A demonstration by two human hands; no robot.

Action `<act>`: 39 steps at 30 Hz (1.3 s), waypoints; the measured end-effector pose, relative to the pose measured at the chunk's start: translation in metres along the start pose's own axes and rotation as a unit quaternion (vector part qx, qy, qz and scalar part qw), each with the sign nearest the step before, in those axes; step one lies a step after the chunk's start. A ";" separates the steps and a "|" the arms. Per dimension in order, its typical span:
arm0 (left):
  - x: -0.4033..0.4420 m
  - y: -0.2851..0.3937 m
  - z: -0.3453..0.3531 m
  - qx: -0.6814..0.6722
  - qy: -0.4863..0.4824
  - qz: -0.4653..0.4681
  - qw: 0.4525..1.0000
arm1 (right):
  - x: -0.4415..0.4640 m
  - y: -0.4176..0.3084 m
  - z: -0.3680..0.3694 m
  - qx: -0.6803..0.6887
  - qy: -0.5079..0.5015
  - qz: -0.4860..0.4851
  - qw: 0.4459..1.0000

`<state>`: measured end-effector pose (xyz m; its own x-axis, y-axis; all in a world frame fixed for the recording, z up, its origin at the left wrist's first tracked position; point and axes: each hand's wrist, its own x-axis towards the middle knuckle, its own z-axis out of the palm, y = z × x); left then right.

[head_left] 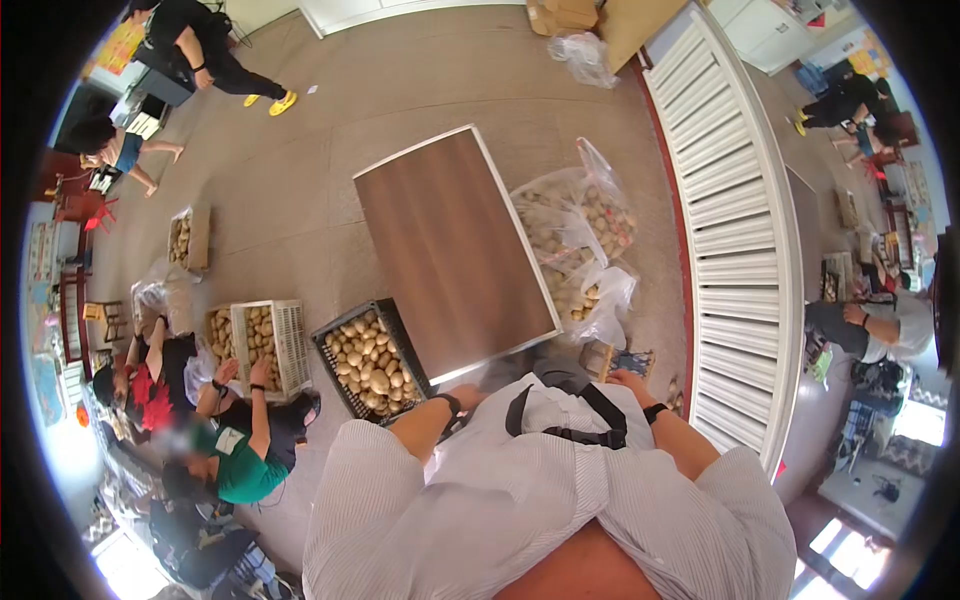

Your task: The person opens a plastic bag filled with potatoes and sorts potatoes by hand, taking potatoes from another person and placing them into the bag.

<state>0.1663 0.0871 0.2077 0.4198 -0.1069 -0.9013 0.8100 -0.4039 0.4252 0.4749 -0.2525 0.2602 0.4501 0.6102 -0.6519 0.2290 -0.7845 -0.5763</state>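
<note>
My left hand (466,396) is low beside my body, near the front edge of a brown wood-grain table (455,255) and the right end of a black crate (330,345) of potatoes. Its fingers are mostly hidden by my clothing and I cannot tell what it touches. On the other side, my right hand (630,382) is close to a small wooden stool-like thing (597,360) with a dark patterned item (634,363) by it. Its fingers are too small to make out. Potatoes (370,358) fill the black crate at the table's left side.
Clear plastic bags (575,215) of potatoes lie right of the table, before a white radiator (735,240). At left, a person in green (250,478) and another in red (152,400) sit by a white crate (290,345) of potatoes. A person in black (190,40) is farther off.
</note>
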 end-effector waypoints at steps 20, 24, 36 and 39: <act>0.005 0.054 0.037 0.051 0.140 0.037 0.988 | 0.031 0.061 -0.017 -0.056 -0.021 -0.007 0.998; 0.033 0.055 0.067 0.005 0.145 0.133 0.981 | 0.052 0.082 -0.030 -0.064 -0.036 -0.042 0.996; 0.121 0.044 0.104 -0.020 -0.081 0.008 0.996 | 0.181 0.191 -0.025 -0.245 -0.077 -0.081 0.963; 0.120 0.036 0.098 0.116 0.035 0.312 0.943 | 0.242 0.213 0.016 -0.213 -0.001 -0.108 0.971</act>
<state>0.2063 -0.0291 0.1068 0.8172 -0.3315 -0.4714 0.2898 -0.4706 0.8334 0.6188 -0.2706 -0.0281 0.3511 0.7653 -0.5394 0.6542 -0.6127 -0.4434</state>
